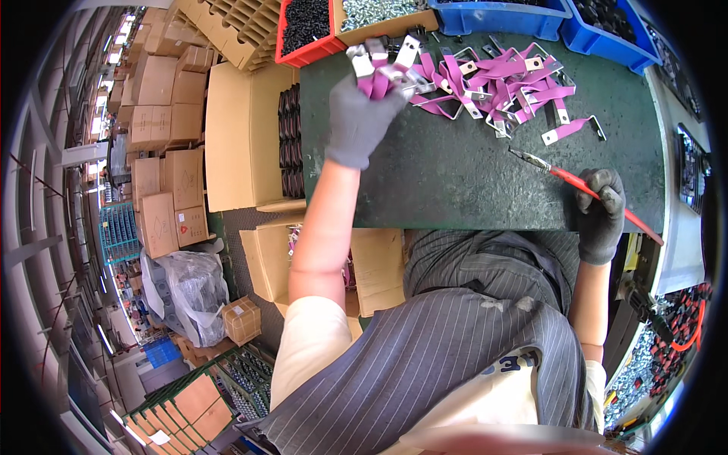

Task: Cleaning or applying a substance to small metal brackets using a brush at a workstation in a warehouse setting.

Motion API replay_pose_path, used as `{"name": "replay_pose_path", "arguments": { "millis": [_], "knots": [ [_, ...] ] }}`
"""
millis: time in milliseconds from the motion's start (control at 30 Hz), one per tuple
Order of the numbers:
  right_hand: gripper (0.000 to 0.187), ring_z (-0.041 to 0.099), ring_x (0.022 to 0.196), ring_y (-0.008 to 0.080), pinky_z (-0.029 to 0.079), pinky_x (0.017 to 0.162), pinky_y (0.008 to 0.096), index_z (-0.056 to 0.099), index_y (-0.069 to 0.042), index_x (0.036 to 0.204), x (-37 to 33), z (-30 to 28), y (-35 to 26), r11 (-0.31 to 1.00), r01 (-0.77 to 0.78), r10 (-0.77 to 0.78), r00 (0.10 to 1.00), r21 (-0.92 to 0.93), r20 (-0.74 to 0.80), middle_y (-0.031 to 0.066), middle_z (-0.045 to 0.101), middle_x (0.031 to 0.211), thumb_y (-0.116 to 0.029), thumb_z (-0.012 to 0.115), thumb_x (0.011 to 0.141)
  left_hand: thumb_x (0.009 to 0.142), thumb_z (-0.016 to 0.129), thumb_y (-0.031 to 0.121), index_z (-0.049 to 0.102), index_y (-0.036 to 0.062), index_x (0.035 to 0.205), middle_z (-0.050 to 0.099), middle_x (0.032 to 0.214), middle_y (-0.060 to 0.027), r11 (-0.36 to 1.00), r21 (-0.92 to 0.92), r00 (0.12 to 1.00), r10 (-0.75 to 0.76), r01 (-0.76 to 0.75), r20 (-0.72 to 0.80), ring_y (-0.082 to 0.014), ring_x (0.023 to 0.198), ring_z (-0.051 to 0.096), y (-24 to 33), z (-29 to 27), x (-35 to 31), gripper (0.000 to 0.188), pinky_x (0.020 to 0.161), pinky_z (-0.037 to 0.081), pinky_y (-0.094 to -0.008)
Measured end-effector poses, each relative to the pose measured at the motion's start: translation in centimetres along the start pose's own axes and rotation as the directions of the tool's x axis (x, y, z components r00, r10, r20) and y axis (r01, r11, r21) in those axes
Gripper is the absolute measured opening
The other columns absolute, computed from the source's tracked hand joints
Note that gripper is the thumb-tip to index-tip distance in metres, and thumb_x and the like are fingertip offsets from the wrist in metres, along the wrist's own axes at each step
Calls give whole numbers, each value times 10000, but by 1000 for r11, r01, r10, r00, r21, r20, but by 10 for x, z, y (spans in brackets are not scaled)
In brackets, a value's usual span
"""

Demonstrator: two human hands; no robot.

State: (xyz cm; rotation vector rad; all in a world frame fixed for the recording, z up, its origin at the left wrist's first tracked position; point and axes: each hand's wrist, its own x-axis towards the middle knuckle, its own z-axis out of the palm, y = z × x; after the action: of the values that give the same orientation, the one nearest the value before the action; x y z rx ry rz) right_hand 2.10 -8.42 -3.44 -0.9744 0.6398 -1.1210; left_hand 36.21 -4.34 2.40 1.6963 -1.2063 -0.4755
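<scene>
My left hand (364, 125), in a grey glove, is closed around several metal strips with purple sleeves (377, 82) at the far left of the dark green work table (455, 182). Their bare silver ends, some with holes, stick out past my fingers. Just right of them lies a loose pile of similar purple-sleeved strips (493, 87), many with bent ends. One single strip (567, 133) rests apart at the pile's near right. My right hand (603, 214), also gloved, grips red-handled pliers (570, 179) near the table's right side. Their metal jaws point left toward the pile.
Along the far edge stand a red bin (309, 53) of black screws, a cardboard box (383, 30) of silver screws and blue bins (500, 19). An open carton (262, 265) is below the left forearm. Stacked cartons (171, 182) fill the left.
</scene>
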Motion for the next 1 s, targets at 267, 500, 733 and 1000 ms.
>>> {"name": "replay_pose_path", "arguments": {
  "millis": [267,500,733,1000],
  "knots": [
    [272,381,545,100,290,504,226,512,-14,818,4,-5,5,995,5,-10,999,95,52,45,462,656,-281,554,786,648,717,302,674,127,890,617,920,-66,571,498,737,325,-653,593,-280,918,548,-17,9,80,301,812,458,-369],
    [280,389,549,98,297,502,227,517,-9,829,4,-8,7,994,-20,17,999,107,32,42,464,695,-281,565,778,605,755,270,669,158,976,584,985,-64,469,624,761,190,-625,620,-259,1007,504,7,10,65,396,882,427,-343],
    [284,394,561,96,300,503,219,523,-14,843,3,-5,6,994,-12,8,999,111,41,37,465,700,-285,572,775,666,751,252,654,83,921,659,901,-71,908,98,898,378,-407,227,-222,821,639,-36,-14,44,320,724,504,-320],
    [304,371,547,102,283,523,240,539,-18,808,6,25,-23,997,41,-47,994,67,96,36,473,642,-320,556,777,749,614,106,514,36,882,550,709,-92,697,-701,977,3,151,214,-183,617,567,10,14,-36,180,645,519,-366]
  ]
}}
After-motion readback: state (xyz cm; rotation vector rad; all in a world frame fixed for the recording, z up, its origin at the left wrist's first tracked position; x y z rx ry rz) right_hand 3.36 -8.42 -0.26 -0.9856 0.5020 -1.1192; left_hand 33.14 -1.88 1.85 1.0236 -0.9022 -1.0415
